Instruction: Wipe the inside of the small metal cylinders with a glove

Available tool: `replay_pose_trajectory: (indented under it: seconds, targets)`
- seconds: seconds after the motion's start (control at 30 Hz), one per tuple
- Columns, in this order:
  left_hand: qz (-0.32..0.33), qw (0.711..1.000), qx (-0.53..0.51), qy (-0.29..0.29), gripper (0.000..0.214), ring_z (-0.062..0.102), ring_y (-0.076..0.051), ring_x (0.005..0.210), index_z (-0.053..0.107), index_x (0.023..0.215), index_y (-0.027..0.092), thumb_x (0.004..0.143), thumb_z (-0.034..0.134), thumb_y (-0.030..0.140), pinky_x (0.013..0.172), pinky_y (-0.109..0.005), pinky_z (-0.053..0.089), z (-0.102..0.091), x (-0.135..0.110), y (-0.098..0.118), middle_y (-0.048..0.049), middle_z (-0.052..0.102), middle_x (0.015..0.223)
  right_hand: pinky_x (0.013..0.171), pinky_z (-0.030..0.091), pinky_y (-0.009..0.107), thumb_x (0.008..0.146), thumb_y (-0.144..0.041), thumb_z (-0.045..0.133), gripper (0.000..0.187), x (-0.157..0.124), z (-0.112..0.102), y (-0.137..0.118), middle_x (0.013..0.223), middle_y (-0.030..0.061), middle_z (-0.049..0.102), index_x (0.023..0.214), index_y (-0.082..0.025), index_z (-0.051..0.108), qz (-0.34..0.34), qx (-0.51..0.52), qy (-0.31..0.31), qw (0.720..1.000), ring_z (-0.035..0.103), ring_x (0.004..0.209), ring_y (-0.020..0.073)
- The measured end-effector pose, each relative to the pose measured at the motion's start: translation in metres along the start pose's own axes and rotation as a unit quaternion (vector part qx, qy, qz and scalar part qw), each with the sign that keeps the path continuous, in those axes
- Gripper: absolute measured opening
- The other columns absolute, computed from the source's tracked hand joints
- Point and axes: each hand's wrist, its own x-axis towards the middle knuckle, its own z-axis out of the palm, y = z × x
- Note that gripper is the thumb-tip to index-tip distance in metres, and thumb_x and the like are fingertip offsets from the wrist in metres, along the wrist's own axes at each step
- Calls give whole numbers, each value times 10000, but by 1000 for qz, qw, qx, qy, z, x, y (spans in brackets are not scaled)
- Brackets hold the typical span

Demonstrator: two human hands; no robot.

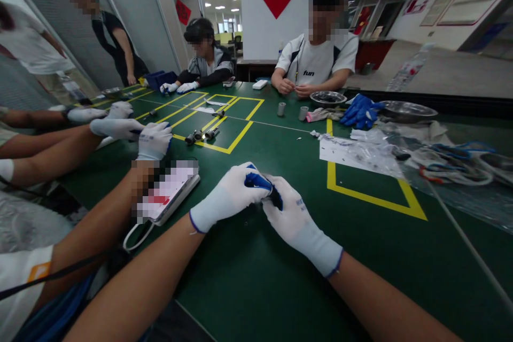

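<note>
My left hand [234,189], in a white glove with a blue palm, has its fingers bent and pressed together. My right hand [292,216], gloved alike, meets it fingertip to fingertip above the green table [240,278]. Both pinch at one spot; whatever sits between the fingers is small, dark and mostly covered by them, so its kind does not show. Left of my left wrist lies a white device with a lit screen [170,192] and a white cable [138,235]. Beyond my hands, several metal cylindrical fittings [196,137] rest within yellow tape lines [240,139].
At the left, a neighbour's gloved hands [154,141] work close by. Two grey cylinders [281,109], metal dishes [327,97] and blue gloves [362,112] stand across the table. Paper with plastic bags [356,155] and tangled cables [460,165] lies right. Two people sit opposite.
</note>
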Motion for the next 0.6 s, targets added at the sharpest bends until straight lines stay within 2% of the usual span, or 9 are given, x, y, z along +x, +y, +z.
replay_pose_trajectory:
  seconds: [0.13, 0.33, 0.47, 0.6]
  targets:
    - [-16, 999, -35, -5, 81, 698, -180, 777, 761, 792, 160, 809, 786, 235, 730, -297, 549, -1, 2, -4, -11, 707, 846, 1133, 527, 622, 939, -183, 571, 399, 0, 1, 2, 1341, 195, 684, 1333, -155, 624, 29, -11, -11, 999, 649, 1304, 361]
    - [-29, 999, 27, -2, 128, 642, -174, 785, 749, 717, 181, 843, 744, 206, 717, -304, 502, 1, -1, 0, -11, 645, 856, 1144, 509, 658, 921, -156, 580, 393, -3, 7, 5, 1326, 174, 693, 1309, -185, 642, 38, -15, -10, 999, 647, 1308, 366]
    - [-63, 997, 33, 40, 101, 639, -189, 834, 714, 785, 188, 839, 782, 239, 747, -327, 501, 5, -3, 2, -11, 637, 905, 1123, 539, 643, 928, -161, 582, 421, -7, 8, 4, 1315, 154, 703, 1344, -209, 627, 46, -4, 15, 999, 663, 1288, 354]
    - [-85, 994, 34, 66, 195, 648, -201, 869, 674, 855, 195, 776, 842, 256, 762, -340, 513, 6, -7, 7, -7, 647, 952, 1095, 577, 601, 948, -164, 568, 387, -13, 7, -1, 1283, 138, 713, 1325, -219, 637, 31, 13, 36, 999, 690, 1246, 327]
